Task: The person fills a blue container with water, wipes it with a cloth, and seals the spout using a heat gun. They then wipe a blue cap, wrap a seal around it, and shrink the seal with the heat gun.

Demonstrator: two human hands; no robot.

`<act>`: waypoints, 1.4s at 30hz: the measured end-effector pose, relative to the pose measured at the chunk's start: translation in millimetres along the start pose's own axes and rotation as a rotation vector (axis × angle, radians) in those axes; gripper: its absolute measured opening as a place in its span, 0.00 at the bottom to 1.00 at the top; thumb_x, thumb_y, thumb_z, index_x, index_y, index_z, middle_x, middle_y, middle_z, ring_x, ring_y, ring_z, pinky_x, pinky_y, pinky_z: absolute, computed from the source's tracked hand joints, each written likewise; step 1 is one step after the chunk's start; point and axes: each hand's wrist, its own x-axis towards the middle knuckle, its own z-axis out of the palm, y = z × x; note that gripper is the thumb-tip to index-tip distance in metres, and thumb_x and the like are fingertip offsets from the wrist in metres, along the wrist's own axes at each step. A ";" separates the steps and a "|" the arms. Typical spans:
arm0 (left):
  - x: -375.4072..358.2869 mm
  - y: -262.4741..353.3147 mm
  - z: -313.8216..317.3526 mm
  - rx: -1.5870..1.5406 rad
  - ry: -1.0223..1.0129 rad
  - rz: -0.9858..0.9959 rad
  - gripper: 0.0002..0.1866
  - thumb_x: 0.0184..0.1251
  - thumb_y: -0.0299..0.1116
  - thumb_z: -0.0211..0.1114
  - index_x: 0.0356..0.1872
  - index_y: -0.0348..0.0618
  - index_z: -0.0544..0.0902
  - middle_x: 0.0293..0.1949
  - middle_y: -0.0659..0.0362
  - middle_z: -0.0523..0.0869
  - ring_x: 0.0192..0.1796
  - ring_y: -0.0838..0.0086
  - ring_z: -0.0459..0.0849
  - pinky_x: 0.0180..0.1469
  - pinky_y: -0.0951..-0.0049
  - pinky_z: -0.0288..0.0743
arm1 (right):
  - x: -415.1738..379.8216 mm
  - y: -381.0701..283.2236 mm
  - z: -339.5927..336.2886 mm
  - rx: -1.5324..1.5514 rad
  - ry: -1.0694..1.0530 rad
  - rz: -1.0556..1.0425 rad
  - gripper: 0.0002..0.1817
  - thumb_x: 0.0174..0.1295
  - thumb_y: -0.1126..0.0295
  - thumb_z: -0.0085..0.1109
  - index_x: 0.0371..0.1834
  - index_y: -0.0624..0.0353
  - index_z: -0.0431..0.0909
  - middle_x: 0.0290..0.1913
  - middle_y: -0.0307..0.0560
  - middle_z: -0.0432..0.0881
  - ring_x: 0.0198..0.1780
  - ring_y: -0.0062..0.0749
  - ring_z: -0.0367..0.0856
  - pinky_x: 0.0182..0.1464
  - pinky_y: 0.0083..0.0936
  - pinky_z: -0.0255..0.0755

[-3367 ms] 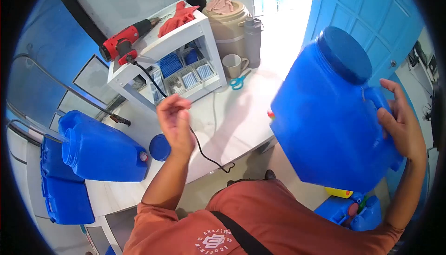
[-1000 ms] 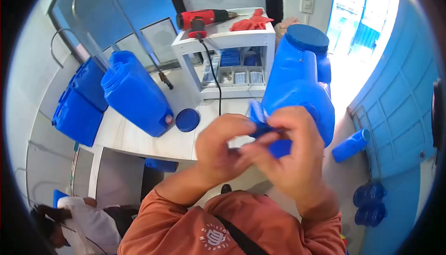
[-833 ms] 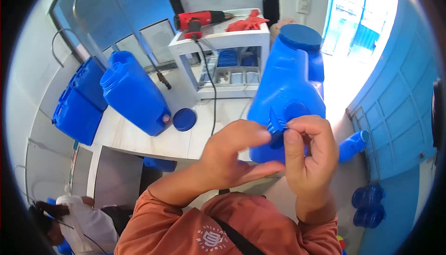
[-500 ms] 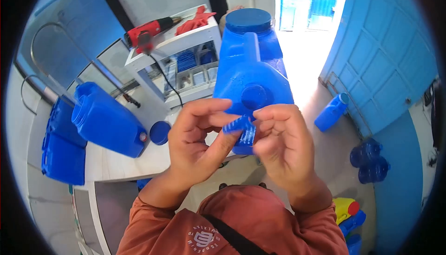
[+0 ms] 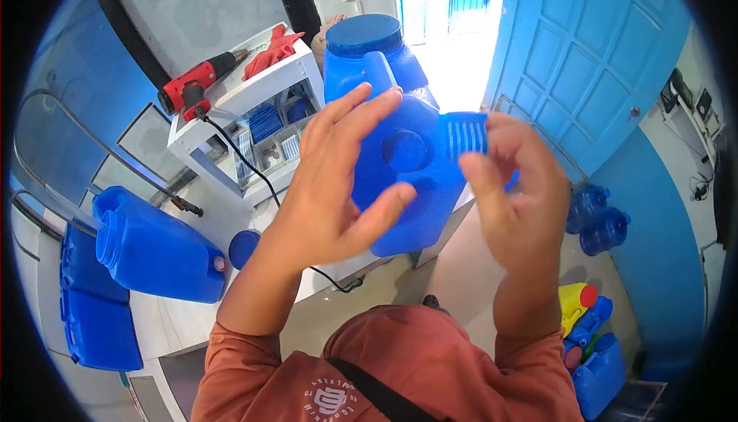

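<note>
Several spread fingers of the empty left hand [image 5: 323,187] hang before the blue jug [image 5: 427,207] on the worktop [image 5: 307,284]; rightward, a striped blue sleeve [image 5: 466,136], likely light, flimsy, best pinched by its edge, is held between the fingers of the right hand [image 5: 526,195].

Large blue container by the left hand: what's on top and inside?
A dark blue lid sits on top of the large blue container. Its contents cannot be seen: lid and walls hide them. The left hand blocks part of its body.
</note>
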 end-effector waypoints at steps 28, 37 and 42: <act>-25.5 -236.0 -215.5 0.636 0.261 -1.110 0.37 0.64 0.68 0.62 0.45 0.36 0.85 0.41 0.50 0.86 0.41 0.63 0.84 0.48 0.64 0.77 | 1.2 -63.8 26.1 -0.245 -0.329 -0.375 0.23 0.46 0.55 0.80 0.25 0.53 0.73 0.27 0.40 0.71 0.31 0.43 0.69 0.39 0.33 0.64; -52.4 -316.7 -212.6 -0.072 0.410 -1.329 0.20 0.60 0.52 0.73 0.45 0.49 0.85 0.34 0.61 0.86 0.30 0.75 0.83 0.32 0.70 0.77 | -46.7 -65.0 107.8 0.207 -0.737 -0.351 0.15 0.53 0.61 0.76 0.28 0.53 0.77 0.29 0.40 0.76 0.33 0.37 0.75 0.40 0.30 0.67; -65.9 -286.6 -217.7 -0.531 0.788 -1.091 0.13 0.68 0.31 0.68 0.52 0.47 0.80 0.37 0.59 0.84 0.32 0.71 0.85 0.35 0.71 0.83 | -40.7 -65.6 101.0 0.226 -0.598 -0.255 0.11 0.57 0.67 0.72 0.36 0.56 0.78 0.36 0.43 0.78 0.38 0.43 0.77 0.41 0.35 0.71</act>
